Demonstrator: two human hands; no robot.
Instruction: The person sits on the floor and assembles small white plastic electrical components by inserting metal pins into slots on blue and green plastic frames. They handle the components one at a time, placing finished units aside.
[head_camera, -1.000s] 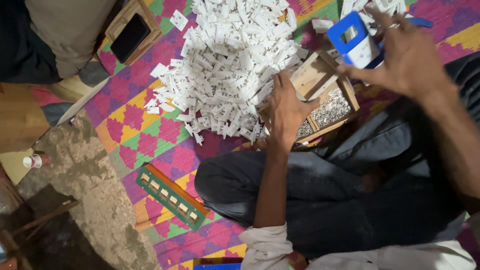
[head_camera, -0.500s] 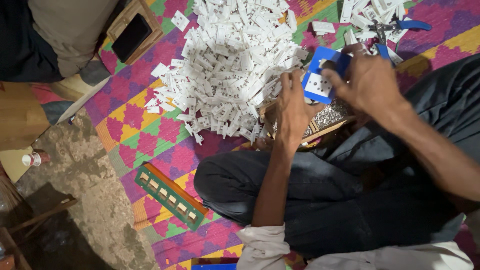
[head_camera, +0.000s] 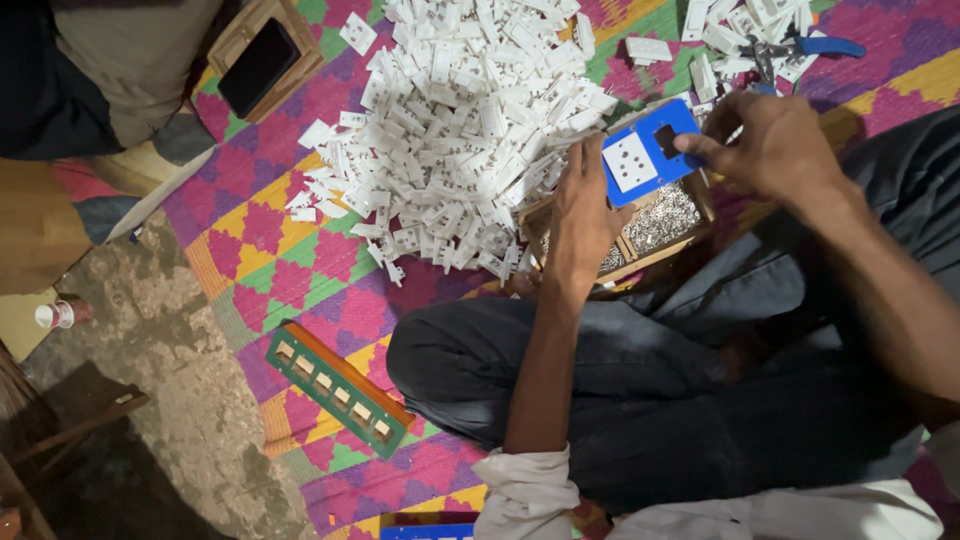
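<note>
A blue switch plate (head_camera: 650, 152) with a white socket insert is held between both hands above a wooden box (head_camera: 668, 228) of small metal parts. My left hand (head_camera: 583, 203) grips the plate's left edge. At its right edge my right hand (head_camera: 770, 148) pinches it, fingers by a square cut-out. A big heap of white plastic socket pieces (head_camera: 470, 130) lies on the patterned mat just left of my left hand.
Blue-handled pliers (head_camera: 800, 47) lie among more white pieces at the top right. A green and orange slotted frame (head_camera: 338, 388) rests on the mat by my knee. Another person sits at the top left beside a wooden tray (head_camera: 265, 60). Bare ground lies left.
My right hand brought the blue plate down from the top right to my left hand over the box. Both hands now hold it. The left hand shifted slightly right.
</note>
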